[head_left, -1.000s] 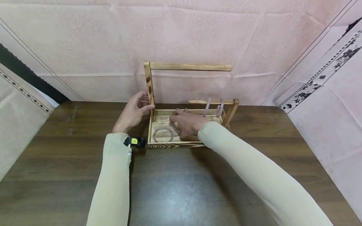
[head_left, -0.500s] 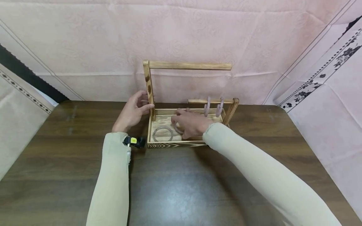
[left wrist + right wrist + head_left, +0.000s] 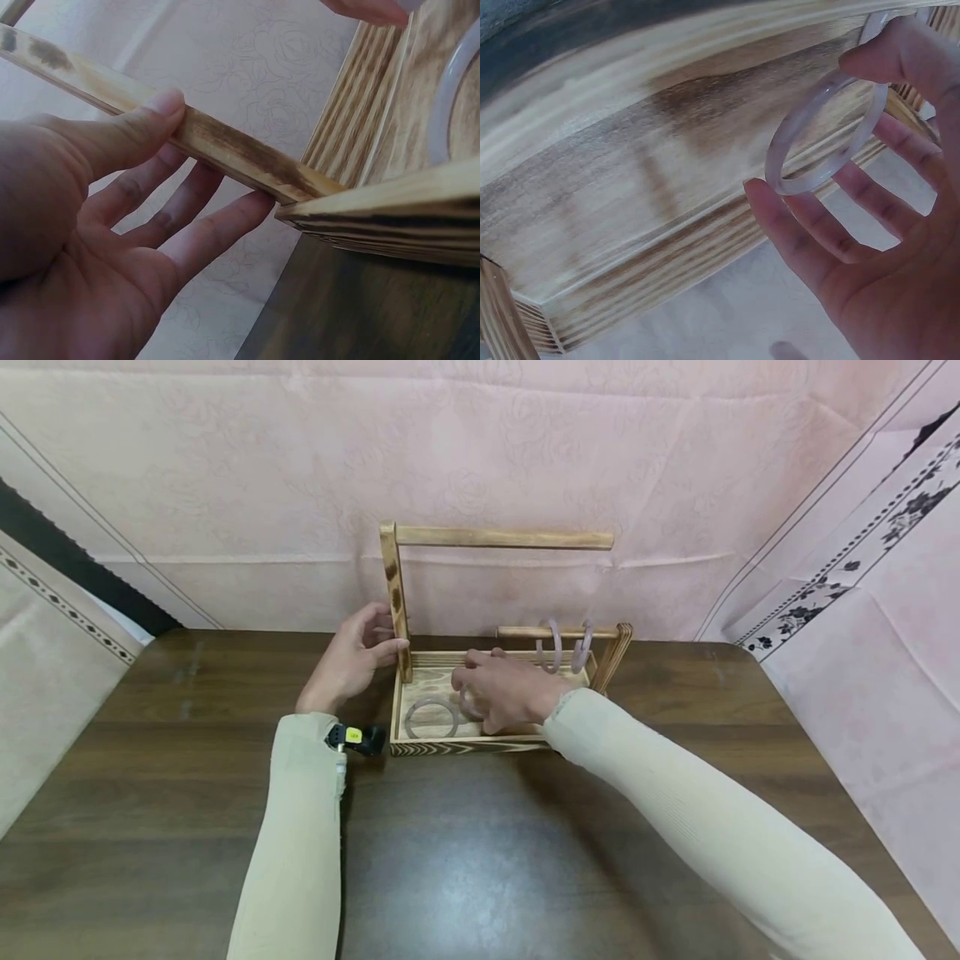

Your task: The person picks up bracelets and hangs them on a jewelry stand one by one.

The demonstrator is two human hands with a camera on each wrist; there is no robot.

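A wooden stand has a shallow tray (image 3: 450,747), a tall left post (image 3: 395,585) with a high rod (image 3: 502,537), and a short right post (image 3: 613,658) with a lower rod (image 3: 517,632). My left hand (image 3: 348,660) holds the tall post near its foot, thumb on one side and fingers behind. Over the tray, my right hand (image 3: 510,689) pinches a translucent pale bangle (image 3: 778,154) between thumb and fingers, tilted on its edge. Another bangle (image 3: 454,718) lies flat in the tray's left part. Two lilac bangles (image 3: 557,647) hang on the lower rod.
The stand rests near the back edge of a dark wooden table (image 3: 225,793). Behind it hangs a pale pink patterned cloth (image 3: 480,452). A black strap device (image 3: 363,739) is on the left wrist, beside the tray's left end.
My right wrist and forearm have shifted slightly right, with the bangle between the fingers now showing more. The left one of the hanging bangles has turned on its rod. My left hand stays put.
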